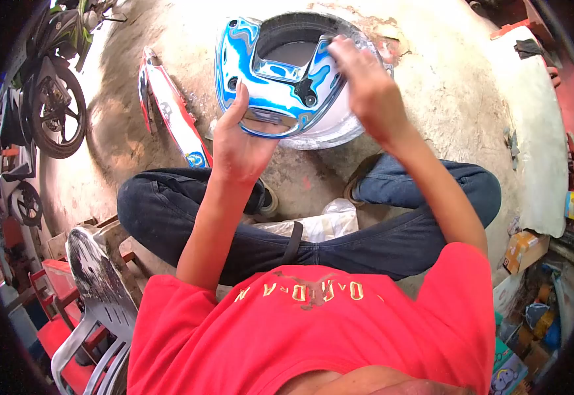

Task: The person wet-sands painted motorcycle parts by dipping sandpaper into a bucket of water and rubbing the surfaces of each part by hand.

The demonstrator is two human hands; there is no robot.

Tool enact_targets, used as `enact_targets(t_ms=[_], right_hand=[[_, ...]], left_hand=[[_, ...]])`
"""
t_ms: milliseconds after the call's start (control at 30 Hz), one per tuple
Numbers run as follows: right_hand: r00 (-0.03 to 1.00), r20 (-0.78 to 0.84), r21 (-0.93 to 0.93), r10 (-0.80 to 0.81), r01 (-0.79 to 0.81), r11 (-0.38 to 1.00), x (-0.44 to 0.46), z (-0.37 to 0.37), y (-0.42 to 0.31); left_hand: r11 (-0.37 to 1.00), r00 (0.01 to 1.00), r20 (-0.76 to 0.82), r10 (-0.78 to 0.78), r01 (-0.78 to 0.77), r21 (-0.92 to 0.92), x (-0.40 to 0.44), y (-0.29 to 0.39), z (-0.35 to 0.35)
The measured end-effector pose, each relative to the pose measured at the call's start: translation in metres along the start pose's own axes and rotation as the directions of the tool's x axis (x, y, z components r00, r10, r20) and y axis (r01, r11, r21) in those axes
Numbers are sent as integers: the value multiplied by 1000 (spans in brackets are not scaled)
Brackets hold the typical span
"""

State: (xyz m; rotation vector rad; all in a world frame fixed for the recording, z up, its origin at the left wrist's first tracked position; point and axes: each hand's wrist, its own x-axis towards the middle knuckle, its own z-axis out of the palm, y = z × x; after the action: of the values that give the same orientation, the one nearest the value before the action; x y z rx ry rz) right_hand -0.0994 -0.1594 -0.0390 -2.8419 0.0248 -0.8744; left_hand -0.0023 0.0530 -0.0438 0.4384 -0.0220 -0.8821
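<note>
A glossy blue-and-white plastic fairing panel (273,89), U-shaped with dark screw holes, is tilted over a round basin (329,139). My left hand (242,141) grips its lower left edge, thumb on the front face and the other fingers hidden behind. At the panel's upper right arm is my right hand (369,85), its bent fingers pressed together against the edge. Whether anything lies under those fingertips is hidden. Cloudy grey liquid (293,54) shows inside the basin's dark wall.
On the concrete floor (445,79) to the left lies a long red-and-white panel (171,108). Motorcycle wheels (59,108) stand farther left, and a worn plastic chair (106,296) is at lower left. A cardboard box (524,251) sits at right. A plastic-wrapped bundle (326,226) lies between my legs.
</note>
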Motion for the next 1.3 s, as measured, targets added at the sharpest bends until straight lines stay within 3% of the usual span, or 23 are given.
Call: enact_targets(t_ms=[133,167,233,300,333,367,433,500,567,633,667,767,800,833,900,1000,1033,1100,1167,1233,1300], right_hand=[[981,-6,214,-191,188,958,-21,13,-39],[953,42,247,-299,280,928,-26,6,-57],[929,33,270,-368,346,898,-19,-2,-49],[987,-6,88,-162,162,983,-3,1,-8],[1000,-27,107,-3,5,994,6,-2,6],[999,-37,29,-14,15,999,2,5,19],[987,-37,48,-159,161,986,-10,10,-12],[937,-5,163,-350,346,924,-21,4,-56],[933,55,251,-354,331,910,-19,-2,-49],[993,45,49,-110,108,993,-3,-1,-7],[998,-36,-34,-42,40,999,3,0,14],[982,-37,-27,-187,186,982,-14,13,-12],[971,-8,103,-237,237,966,-20,10,-39],[932,33,118,-361,355,927,-24,4,-58],[921,36,127,-389,381,916,-16,-11,-58],[1000,-2,-51,-22,22,998,9,-18,-7],[993,11,11,115,-115,993,7,-12,7],[997,14,-41,-80,80,996,-7,0,-8],[956,59,149,-288,277,949,-24,1,-55],[921,70,227,-382,359,906,-22,-5,-61],[981,81,27,-174,173,985,-5,-8,-20]], left_hand=[[1000,1000,-2,-21,21,17,5,3,-10],[999,999,29,-33,33,-10,6,2,-14],[997,994,91,-54,60,-56,5,5,-17],[1000,1000,-6,7,-7,12,-2,4,-5],[1000,1000,-16,13,-12,20,-3,4,0],[1000,1000,-23,16,-16,26,-4,3,3],[1000,999,40,-22,22,-5,2,5,-9],[999,996,80,-50,52,-16,7,8,-22],[999,999,44,-17,19,-32,7,8,-27],[1000,999,33,-2,2,-19,0,4,-8],[1000,1000,-12,24,-24,6,-1,2,-5],[1000,999,-26,21,-20,23,0,2,1],[1000,999,29,-14,14,10,4,5,-12],[999,998,57,-24,25,-22,6,6,-19],[996,993,106,-43,51,-78,8,8,-27],[1000,999,-37,14,-14,10,-2,6,4],[999,998,-62,28,-27,21,-3,5,6],[1000,1000,8,-1,1,-11,0,5,-4],[1000,999,41,-18,18,-15,3,6,-7],[1000,999,38,-28,28,1,2,5,-5],[1000,999,23,-24,24,-2,-1,4,-4]])
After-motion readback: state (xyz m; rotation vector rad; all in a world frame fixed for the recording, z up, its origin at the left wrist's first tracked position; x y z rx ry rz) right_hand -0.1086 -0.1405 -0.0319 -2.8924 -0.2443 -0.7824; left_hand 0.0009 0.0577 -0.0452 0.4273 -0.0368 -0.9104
